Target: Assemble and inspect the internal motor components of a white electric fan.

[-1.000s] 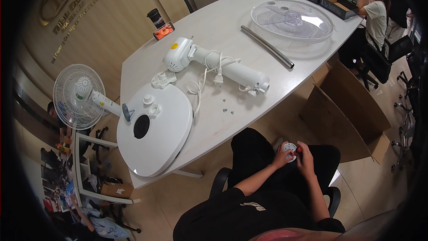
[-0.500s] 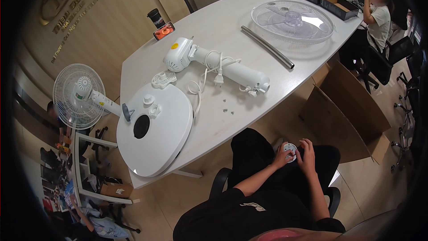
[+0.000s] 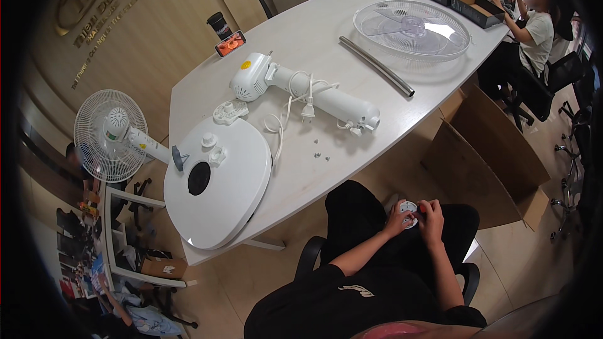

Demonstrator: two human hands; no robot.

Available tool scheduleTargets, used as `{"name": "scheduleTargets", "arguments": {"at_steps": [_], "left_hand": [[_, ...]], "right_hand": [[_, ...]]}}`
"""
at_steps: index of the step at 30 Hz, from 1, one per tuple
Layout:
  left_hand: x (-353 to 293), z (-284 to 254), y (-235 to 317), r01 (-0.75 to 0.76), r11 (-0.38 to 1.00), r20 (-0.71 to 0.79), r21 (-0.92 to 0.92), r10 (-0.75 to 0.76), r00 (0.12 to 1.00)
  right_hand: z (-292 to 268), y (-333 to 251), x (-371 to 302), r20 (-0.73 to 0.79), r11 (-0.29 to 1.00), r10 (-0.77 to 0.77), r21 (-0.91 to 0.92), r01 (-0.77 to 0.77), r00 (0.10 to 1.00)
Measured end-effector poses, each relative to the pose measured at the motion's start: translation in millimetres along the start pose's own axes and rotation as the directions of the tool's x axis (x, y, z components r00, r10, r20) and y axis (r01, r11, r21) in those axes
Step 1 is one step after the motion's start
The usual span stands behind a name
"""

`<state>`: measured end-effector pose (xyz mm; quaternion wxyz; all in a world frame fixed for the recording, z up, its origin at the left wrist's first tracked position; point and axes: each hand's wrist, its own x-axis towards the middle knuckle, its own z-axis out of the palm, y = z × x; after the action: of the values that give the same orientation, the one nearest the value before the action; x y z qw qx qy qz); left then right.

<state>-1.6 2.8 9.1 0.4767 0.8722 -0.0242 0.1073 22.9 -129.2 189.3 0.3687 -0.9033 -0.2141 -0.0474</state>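
Note:
Above my lap, my left hand point(image 3: 396, 221) is closed on a small white round plastic piece point(image 3: 409, 206), its fingers around the near edge. My right hand point(image 3: 432, 221) is curled beside that piece, gripping a small thing with a red end point(image 3: 423, 208); the rest is hidden by the fingers, so its kind cannot be made out. Up on the table rests a white fan motor and column point(image 3: 333, 102) with its cord wrapped around it. Several small screws point(image 3: 317, 156) are scattered on the tabletop near the column.
A white round fan base point(image 3: 242, 201) stands at the table's left end, with white knobs on it. Farther right are a metal tube point(image 3: 377, 66) and a clear fan blade in a grille point(image 3: 411, 30). An open cardboard box point(image 3: 483, 163) stands right of my legs. Another person point(image 3: 534, 31) sits far right.
My right hand's fingers have closed in; a red end now shows in them. The left hand and round piece stay put. The person at far right has lowered a hand toward the table.

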Motion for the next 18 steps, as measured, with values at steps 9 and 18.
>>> {"name": "scheduleTargets", "arguments": {"at_steps": [9, 18], "left_hand": [[-0.8, 4.0, 4.0, 0.003, 1.000, 0.045, 0.004, -0.003, 0.999], [2.6, 1.7, -13.4, 0.000, 1.000, 0.082, -0.002, 0.000, 0.997]], "right_hand": [[-10.9, 4.8, -6.0, -0.026, 0.986, -0.149, 0.075, 0.150, 0.989], [-4.2, 11.0, -8.6, 0.042, 0.996, -0.061, 0.067, 0.058, 0.997]]}}
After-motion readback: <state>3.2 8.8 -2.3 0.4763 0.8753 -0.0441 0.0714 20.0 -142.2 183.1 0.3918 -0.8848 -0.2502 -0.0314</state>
